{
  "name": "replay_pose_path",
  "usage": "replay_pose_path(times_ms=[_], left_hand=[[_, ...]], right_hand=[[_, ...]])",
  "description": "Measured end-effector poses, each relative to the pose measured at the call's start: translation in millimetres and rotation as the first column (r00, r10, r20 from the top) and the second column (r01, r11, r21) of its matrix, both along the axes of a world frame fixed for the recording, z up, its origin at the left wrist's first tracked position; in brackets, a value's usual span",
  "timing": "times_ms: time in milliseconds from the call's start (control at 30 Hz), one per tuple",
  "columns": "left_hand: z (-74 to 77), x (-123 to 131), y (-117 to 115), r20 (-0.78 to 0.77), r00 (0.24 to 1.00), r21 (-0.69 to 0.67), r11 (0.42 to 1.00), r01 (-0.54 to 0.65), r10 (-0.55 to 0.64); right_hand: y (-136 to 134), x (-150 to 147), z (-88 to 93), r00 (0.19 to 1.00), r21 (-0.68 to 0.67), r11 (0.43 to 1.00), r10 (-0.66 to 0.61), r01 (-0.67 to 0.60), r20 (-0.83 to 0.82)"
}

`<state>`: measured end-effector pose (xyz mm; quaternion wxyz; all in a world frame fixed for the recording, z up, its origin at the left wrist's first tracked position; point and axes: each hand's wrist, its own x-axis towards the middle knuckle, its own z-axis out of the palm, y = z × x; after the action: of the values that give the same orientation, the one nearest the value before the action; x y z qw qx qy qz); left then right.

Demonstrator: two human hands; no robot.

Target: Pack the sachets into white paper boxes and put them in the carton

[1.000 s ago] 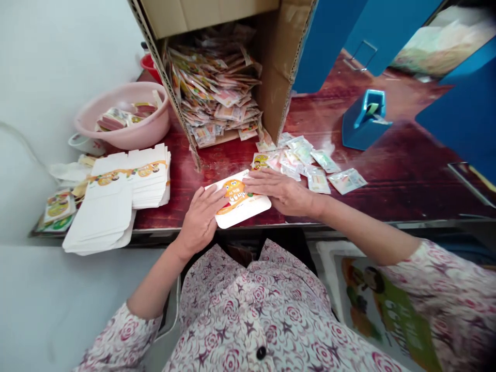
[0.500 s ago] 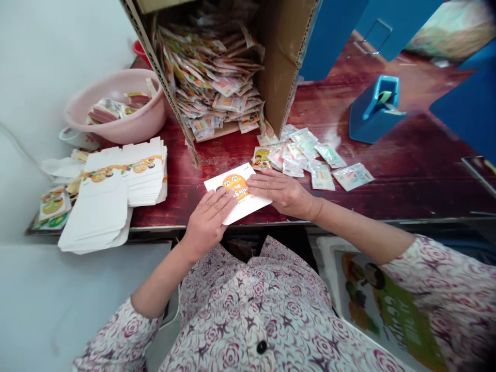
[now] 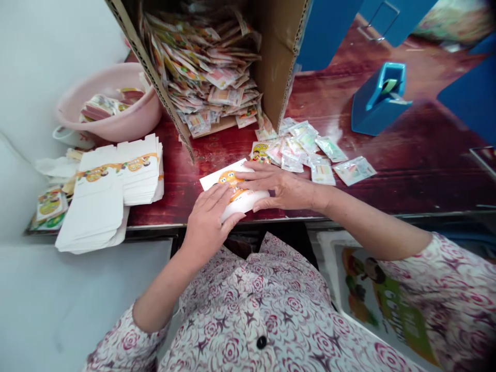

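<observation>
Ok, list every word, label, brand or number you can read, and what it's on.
No text reads clearly.
Card at front: lettering on the orange figure, too small and blurred.
White card stack: lettering by the orange pictures, too small.
Packets: any print too small.
Printed picture at lower right: white lettering on green, too blurred.

A pink basin (image 3: 127,125) stands at left, a blue holder (image 3: 370,111) at right.

The card (image 3: 229,177) looks like smooth paperboard, the packets (image 3: 304,142) shiny plastic, the box (image 3: 276,64) matt corrugated cardboard, the basin (image 3: 129,129) smooth plastic, the counter (image 3: 406,178) glossy wood, the shirt (image 3: 240,305) matt cloth.
</observation>
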<state>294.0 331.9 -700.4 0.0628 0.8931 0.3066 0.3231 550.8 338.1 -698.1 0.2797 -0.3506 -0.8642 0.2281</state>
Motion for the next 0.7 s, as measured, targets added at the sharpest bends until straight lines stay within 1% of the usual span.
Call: replay_pose_path(times_ms=[67, 167, 200, 267, 333, 400, 467, 533, 600, 700], left_hand=[[-5.5, 5, -1, -0.015, 1.000, 0.082, 0.996, -0.025, 0.026], [-12.2, 10, -3, -0.020, 0.998, 0.229, 0.972, -0.056, 0.062], [-13.1, 11, -4, -0.023, 0.998, 0.253, 0.966, -0.058, 0.066], [-12.8, 10, -7, -0.044, 0.996, 0.246, 0.967, -0.064, 0.077], [-10.9, 6, -10, -0.091, 0.990, 0.202, 0.976, -0.086, 0.106], [-8.8, 1, -14, -0.147, 0.980, 0.158, 0.981, -0.113, 0.137], [-6.9, -4, -17, -0.201, 0.969, 0.139, 0.983, -0.118, 0.145], [-4.8, -7, -18, -0.259, 0.957, 0.134, 0.986, -0.098, 0.130], [-1.3, -9, -17, -0.300, 0.947, 0.149, 0.986, -0.074, 0.117], [7.8, -8, -13, -0.337, 0.936, 0.184, 0.982, -0.038, 0.100]], right_hand=[[-3, -4, -7.1, 1.000, 0.053, 0.998, -0.027, 0.028, -0.013], [-9, -13, -18.6, 0.995, 0.156, 0.984, -0.080, 0.089, -0.062], [-11, -15, -21.4, 0.993, 0.183, 0.978, -0.089, 0.101, -0.074], [-14, -17, -23.6, 0.994, 0.216, 0.971, -0.086, 0.100, -0.074], [-18, -17, -20.3, 0.992, 0.221, 0.968, -0.114, 0.121, -0.046], [-23, -15, -12.6, 0.976, 0.221, 0.952, -0.218, 0.211, 0.009], [-29, -13, -3.3, 0.928, 0.231, 0.915, -0.360, 0.330, 0.099], [-34, -13, 5.1, 0.875, 0.260, 0.884, -0.443, 0.389, 0.195], [-37, -14, 11.2, 0.851, 0.300, 0.873, -0.462, 0.386, 0.250], [-36, -13, 15.6, 0.864, 0.337, 0.868, -0.450, 0.365, 0.225]])
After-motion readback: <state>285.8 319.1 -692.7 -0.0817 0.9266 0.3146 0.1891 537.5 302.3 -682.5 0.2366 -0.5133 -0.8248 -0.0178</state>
